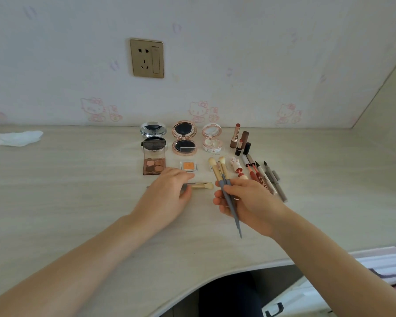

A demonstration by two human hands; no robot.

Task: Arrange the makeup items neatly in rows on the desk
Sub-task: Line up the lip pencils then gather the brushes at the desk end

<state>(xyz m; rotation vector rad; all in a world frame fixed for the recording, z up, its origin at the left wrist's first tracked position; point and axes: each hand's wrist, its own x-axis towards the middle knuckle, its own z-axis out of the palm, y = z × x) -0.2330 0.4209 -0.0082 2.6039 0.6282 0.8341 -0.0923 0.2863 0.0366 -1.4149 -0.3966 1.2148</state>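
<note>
Altogether three compacts (184, 138), four brushes (224, 179)

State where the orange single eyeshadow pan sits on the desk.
In the head view, the orange pan lies centre, right of the four-colour palette, in front of the rose-gold compact.

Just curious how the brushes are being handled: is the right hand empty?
No, the right hand is closed around a small bunch of makeup brushes, bristles pointing away toward the wall.
</note>
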